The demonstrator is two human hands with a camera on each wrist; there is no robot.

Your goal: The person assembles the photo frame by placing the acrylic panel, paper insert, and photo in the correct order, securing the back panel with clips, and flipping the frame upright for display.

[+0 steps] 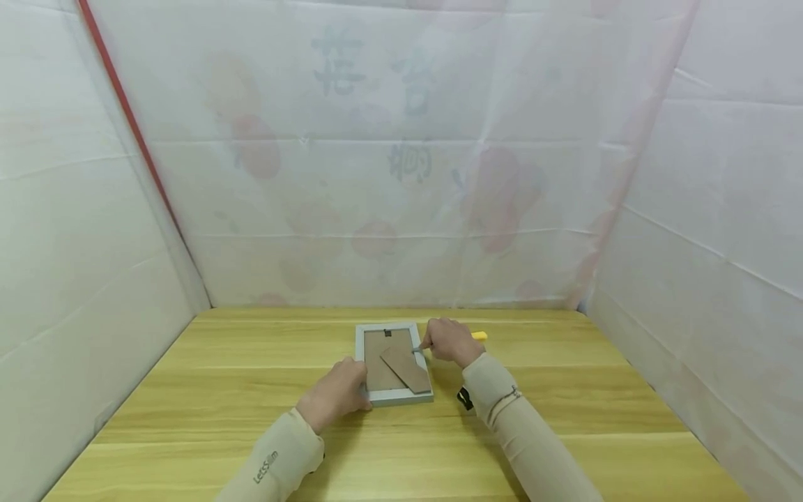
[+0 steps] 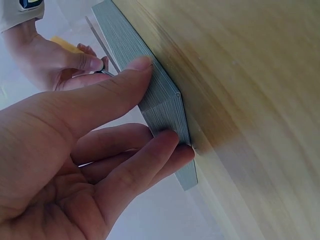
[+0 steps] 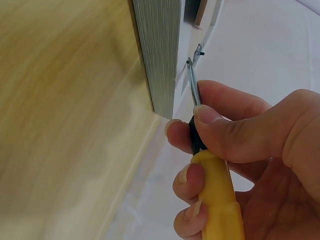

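A grey picture frame (image 1: 394,397) lies face down on the wooden table (image 1: 251,390), its brown backing board and folded stand (image 1: 406,369) showing. My left hand (image 1: 335,399) grips the frame's near left corner (image 2: 170,107), thumb on one side and fingers on the other. My right hand (image 1: 448,341) holds a yellow-handled screwdriver (image 3: 217,195). Its metal tip (image 3: 191,80) reaches over the frame's right edge (image 3: 159,55) onto the backing. The handle's yellow end (image 1: 479,336) sticks out behind the hand.
White fabric walls close in the table on the left, back and right. A small black object (image 1: 465,398) lies by my right forearm. Bare wood stretches to both sides of the frame.
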